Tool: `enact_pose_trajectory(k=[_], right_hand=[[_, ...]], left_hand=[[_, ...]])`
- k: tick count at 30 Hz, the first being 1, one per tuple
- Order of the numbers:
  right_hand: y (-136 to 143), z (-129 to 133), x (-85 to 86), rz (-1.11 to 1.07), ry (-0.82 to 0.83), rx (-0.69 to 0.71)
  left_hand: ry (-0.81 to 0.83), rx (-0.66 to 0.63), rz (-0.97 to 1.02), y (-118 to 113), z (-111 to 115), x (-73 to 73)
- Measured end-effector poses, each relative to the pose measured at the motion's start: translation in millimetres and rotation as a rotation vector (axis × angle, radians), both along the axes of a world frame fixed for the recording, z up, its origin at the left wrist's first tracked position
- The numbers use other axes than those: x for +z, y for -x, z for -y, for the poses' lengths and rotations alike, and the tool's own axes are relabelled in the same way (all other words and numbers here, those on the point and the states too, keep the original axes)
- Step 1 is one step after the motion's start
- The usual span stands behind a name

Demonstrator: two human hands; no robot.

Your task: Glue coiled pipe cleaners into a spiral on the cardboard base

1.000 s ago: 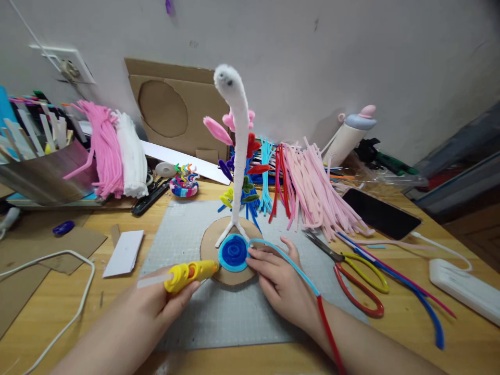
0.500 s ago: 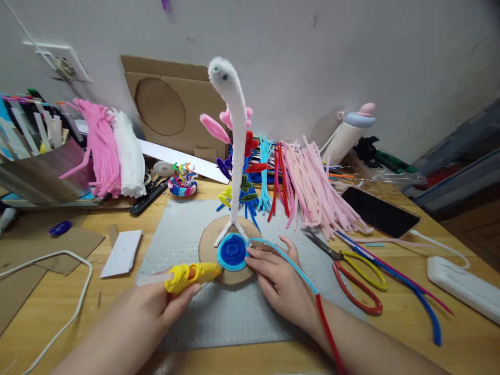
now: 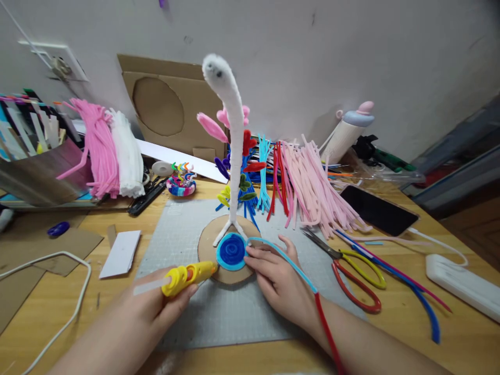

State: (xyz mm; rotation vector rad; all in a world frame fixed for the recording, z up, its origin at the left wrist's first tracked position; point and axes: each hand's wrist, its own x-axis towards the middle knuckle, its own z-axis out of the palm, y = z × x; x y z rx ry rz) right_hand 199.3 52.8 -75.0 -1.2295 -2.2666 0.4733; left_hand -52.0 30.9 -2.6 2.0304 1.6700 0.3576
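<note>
Fingers of the left hand (image 3: 150, 307) are curled around a yellow hot-glue gun (image 3: 183, 275) with a clear glue stick at its rear; the nozzle points right and ends at the left edge of a round spiral of dark and light blue pipe cleaner (image 3: 231, 251). Fingers of the right hand (image 3: 279, 281) lie bent and close together, their tips pressing the spiral's right edge and pinning down the free end of a light blue pipe cleaner (image 3: 287, 260). That strand arches over the back of the hand and joins a red pipe cleaner (image 3: 328, 333) running along the forearm.

Head view, centre of the wooden table (image 3: 390, 333): the spiral lies flat on a round brown cardboard disc (image 3: 207, 250), which rests on a grey gridded cutting mat (image 3: 234, 312). A tall white fuzzy pipe-cleaner stem (image 3: 234, 156) stands upright on the disc just behind the spiral, splayed at its foot and bent over at the top.

Right of the mat lie scissors with red and yellow handles (image 3: 357, 281), blades towards the mat. Further towards the right edge are a black phone (image 3: 377, 211) and a white power strip (image 3: 461, 284).

Along the far edge, against the wall, lies a heap of pale pink pipe cleaners (image 3: 316, 192). At the far left corner sit bundles of bright pink pipe cleaners (image 3: 97, 146) and white pipe cleaners (image 3: 127, 151). A white card (image 3: 120, 253) lies left of the mat.
</note>
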Motion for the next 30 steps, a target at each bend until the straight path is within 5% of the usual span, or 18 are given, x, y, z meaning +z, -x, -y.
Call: enact_pose_trajectory(k=[13,30], right_hand=[[-2,1,0.0,0.005,0.005,0.002],[-5,-2,-5.0,-0.049,-0.002,0.029]], left_hand=[[0.019,0.076,-0.08,-5,6,-3.0],[0.034,0.015,-0.06,-21,7,-2.0]])
